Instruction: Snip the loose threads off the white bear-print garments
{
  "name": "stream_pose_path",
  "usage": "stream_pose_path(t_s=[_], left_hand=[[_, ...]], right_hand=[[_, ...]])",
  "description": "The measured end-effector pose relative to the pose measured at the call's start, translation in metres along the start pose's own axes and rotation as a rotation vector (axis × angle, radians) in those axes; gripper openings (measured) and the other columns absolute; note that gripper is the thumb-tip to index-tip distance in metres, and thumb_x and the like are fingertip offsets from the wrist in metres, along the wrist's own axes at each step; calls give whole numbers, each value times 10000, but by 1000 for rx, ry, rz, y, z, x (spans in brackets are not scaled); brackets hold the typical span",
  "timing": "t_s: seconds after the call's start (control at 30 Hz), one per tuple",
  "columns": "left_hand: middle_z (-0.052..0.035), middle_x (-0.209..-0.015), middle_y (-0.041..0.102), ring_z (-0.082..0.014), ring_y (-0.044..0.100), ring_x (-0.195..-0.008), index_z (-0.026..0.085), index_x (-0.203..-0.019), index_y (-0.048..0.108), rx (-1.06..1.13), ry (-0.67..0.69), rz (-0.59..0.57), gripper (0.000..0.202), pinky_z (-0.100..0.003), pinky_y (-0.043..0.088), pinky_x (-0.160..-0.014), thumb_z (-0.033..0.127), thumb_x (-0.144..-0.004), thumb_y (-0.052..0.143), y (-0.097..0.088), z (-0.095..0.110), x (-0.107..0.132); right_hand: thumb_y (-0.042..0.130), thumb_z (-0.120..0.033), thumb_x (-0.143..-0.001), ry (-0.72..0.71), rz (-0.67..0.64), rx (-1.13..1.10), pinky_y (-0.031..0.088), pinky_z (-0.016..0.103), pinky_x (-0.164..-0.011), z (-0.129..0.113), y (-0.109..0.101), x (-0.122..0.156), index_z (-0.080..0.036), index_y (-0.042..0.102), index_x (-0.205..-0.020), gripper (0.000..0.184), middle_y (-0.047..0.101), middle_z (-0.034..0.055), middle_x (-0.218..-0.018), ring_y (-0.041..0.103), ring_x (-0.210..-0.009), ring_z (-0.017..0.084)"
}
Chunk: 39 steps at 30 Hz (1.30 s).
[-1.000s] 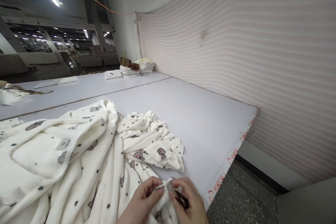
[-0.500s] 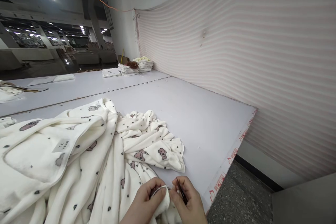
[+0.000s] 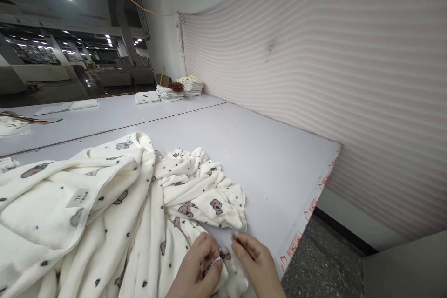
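A white fleece garment point(image 3: 139, 223) with a brown animal print and small dark marks lies bunched across the table. Its grey XL label point(image 3: 78, 198) faces up on the left. My left hand point(image 3: 199, 265) is closed, pinching a part of the garment's edge near the bottom of the view. Just to its right, my right hand point(image 3: 256, 263) is closed with thumb and forefinger together. A small dark bit of a slim tool, which looks like thread snips point(image 3: 236, 239), shows at its fingertips; the rest is hidden. Some of the fabric hangs between the hands.
The pale table point(image 3: 275, 149) has a seam across it and a taped right edge with red print. Folded white cloth stacks point(image 3: 171, 93) stand at the back by a striped curtain point(image 3: 314, 56). More white cloth point(image 3: 12, 125) lies at the far left.
My right hand has moved slightly right, away from my left hand, and turned so the dark tool is mostly hidden. The left hand still pinches the fabric, which has shifted a little.
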<state>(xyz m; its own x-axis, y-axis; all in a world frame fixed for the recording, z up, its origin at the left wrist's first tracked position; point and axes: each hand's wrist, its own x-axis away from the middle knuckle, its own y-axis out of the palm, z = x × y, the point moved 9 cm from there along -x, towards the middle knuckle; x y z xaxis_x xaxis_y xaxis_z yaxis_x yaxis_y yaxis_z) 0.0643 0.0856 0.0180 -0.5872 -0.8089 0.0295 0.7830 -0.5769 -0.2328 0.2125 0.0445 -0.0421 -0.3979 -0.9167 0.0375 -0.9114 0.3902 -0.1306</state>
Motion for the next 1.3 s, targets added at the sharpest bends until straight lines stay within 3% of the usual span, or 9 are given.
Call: stream_pose_path(t_s=[0.1,0.2,0.33,0.53,0.67,0.77,0.87,1.0,1.3], left_hand=[[-30,-931,525,-153,501,-708,222,-685,357,104,-11,16,197,-281,422,-690,313,-822,465,-4,-1,-5],[5,-889,559,-115,453,-563,227,-857,466,1,-174,-51,43,-261,411,-595,252,-827,447,4,-17,-16],[-19,-1099,544,-106,502,-582,277,-1282,400,-117,-197,-102,517,-279,431,-661,233,-781,522,16,-27,-31],[17,-875,494,-139,502,-674,211,-1053,570,-56,-142,39,255,-270,404,-652,285,-815,517,2,-35,-41],[42,-783,486,-106,475,-548,189,-1110,535,163,-194,-56,329,-265,420,-595,396,-855,512,4,-38,-40],[24,-838,551,-104,464,-545,213,-1108,484,171,-166,-13,303,-254,405,-574,412,-879,467,0,-31,-34],[35,-753,526,-117,446,-564,214,-852,482,-71,-58,32,116,-245,359,-561,325,-828,511,3,-18,-23],[46,-705,505,-131,438,-554,214,-836,451,-403,-49,84,230,-263,355,-589,210,-676,616,18,-16,-12],[-8,-826,528,-181,541,-729,234,-860,488,-438,278,268,146,-283,426,-671,132,-809,398,7,19,-9]], right_hand=[[665,-375,-728,-65,205,187,453,341,-820,-2,-25,-21,-203,688,-983,308,635,77,-970,587,-908,256],[619,-370,-773,-85,177,184,455,309,-741,-3,-23,-32,-195,671,-797,184,596,49,-828,565,-790,220],[540,-413,-868,-95,21,66,484,253,-666,-9,-3,-25,-178,642,-870,257,624,15,-747,589,-729,184],[515,-357,-897,-41,-24,-15,451,325,-921,-13,-11,-11,-181,609,-1139,314,682,86,-1054,596,-1060,234],[528,-117,-783,-204,-104,132,411,306,-948,-36,-1,-9,-278,611,-1186,442,449,56,-1401,498,-1196,226],[523,-83,-721,-193,-19,77,438,277,-816,-42,-1,-16,-214,677,-897,267,617,59,-1075,584,-937,208],[507,-177,-793,-106,35,-38,440,241,-661,-35,1,-20,-189,596,-778,90,567,-5,-694,541,-715,173],[465,-205,-816,-2,41,-136,401,197,-546,-25,7,-15,-193,503,-728,97,500,-38,-648,463,-617,127],[529,-340,-823,-80,97,87,422,221,-604,-40,0,2,-197,558,-749,164,596,-11,-682,545,-667,165]])
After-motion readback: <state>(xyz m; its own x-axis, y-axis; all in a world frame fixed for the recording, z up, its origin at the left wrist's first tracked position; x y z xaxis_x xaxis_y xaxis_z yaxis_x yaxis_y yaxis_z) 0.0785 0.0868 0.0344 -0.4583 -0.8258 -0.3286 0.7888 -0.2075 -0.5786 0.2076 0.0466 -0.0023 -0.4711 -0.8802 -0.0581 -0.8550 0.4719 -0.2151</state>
